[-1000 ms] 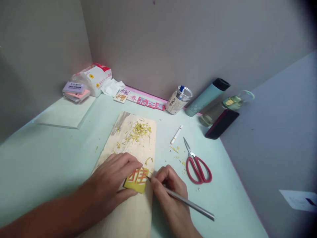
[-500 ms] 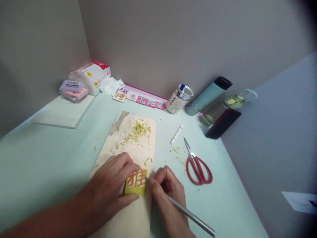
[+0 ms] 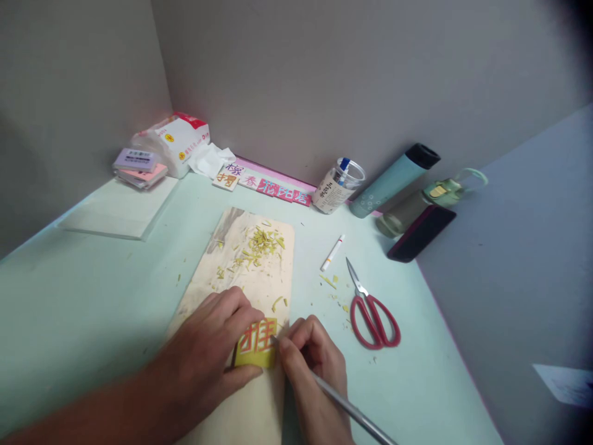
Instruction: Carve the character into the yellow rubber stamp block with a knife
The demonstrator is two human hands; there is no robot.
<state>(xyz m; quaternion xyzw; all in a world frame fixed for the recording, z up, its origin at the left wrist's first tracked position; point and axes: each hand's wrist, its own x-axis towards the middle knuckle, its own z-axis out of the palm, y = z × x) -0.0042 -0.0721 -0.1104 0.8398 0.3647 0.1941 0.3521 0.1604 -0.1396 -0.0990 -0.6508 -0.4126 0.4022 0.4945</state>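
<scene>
**Carving the little yellow block on the board**

Watching the head cam feed here. The left hand (image 3: 210, 349) is lying flat over the left side of a small yellow block (image 3: 256, 346) with a reddish character on it, fingers (image 3: 241, 309) spread and pressing it down onto the wooden board (image 3: 245, 272), thumb tucked along its near edge. The right hand (image 3: 312, 364) is gripping a thin metal carving knife (image 3: 352, 411) like a pen, fingers curled tight around the shaft, and the tip is sitting at the block's right edge. I think it's touching the block, but the blade is too small for me to be sure.

The board is lying on the pale green counter (image 3: 92, 296), with yellow shavings (image 3: 259, 244) piling up at its far end. Just right of the board I'm seeing red scissors (image 3: 373, 312) lying open and a white marker (image 3: 332, 253) beyond them. A jar (image 3: 337, 188), a teal bottle (image 3: 393, 179) and a tissue pack (image 3: 173, 142) are sitting back by the wall.
</scene>
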